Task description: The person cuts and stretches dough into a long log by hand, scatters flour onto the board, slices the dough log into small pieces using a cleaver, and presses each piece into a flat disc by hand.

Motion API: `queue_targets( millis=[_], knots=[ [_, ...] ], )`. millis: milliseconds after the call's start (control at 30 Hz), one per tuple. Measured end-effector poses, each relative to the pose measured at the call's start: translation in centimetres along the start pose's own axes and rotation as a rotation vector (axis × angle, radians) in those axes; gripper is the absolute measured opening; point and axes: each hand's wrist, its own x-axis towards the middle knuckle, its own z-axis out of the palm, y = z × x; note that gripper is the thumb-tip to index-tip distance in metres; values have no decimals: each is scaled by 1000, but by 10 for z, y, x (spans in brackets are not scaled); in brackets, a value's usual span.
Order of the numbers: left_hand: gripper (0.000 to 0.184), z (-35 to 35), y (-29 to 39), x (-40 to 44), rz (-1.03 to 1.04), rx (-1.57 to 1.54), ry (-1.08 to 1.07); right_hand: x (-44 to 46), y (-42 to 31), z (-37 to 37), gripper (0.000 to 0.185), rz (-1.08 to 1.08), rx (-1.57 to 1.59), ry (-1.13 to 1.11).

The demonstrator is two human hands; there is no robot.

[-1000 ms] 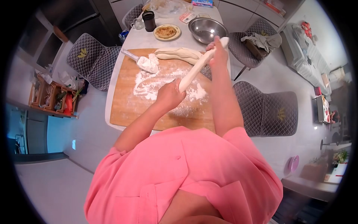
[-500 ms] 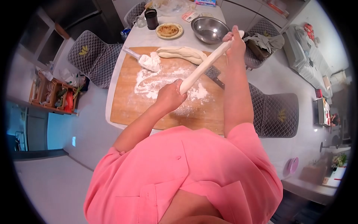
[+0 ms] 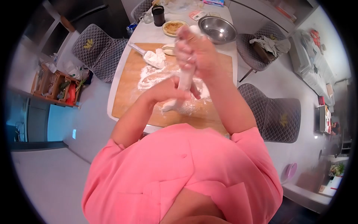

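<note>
A long rope of white dough (image 3: 185,79) runs between my two hands above the floured wooden board (image 3: 125,91). My left hand (image 3: 166,89) is closed around its lower part, and a short end hangs out below toward the board. Higher up, my right hand (image 3: 197,54), blurred by motion, grips the rope near its upper end. A second piece of dough (image 3: 169,51) lies at the back of the board, mostly hidden behind my right hand. To its left rests a scoop (image 3: 138,49) heaped with flour (image 3: 155,58). Loose flour is spread over the board's middle.
Behind the board stand a steel bowl (image 3: 217,30), a plate with a flatbread (image 3: 173,27) and a dark cup (image 3: 158,15). Padded chairs (image 3: 276,112) flank the table on the right, with another chair (image 3: 100,52) at the left.
My right hand has swung left and closer to my left hand, so the dough rope stands steeper, its lower end now below my left hand. The second dough piece and the cleaver have become covered.
</note>
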Motion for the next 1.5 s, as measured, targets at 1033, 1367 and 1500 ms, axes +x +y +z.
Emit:
queue_targets(
  millis=[1033, 1367, 1500],
  knots=[
    [33, 7, -54, 38, -198, 218, 759, 7, 62, -28, 30, -244, -445, 335],
    [32, 9, -76, 29, -262, 258, 657, 4, 63, -40, 26, -128, -28, 388],
    [24, 15, -59, 31, -205, 259, 846, -1, 90, -45, 26, -155, -508, 322]
  ],
)
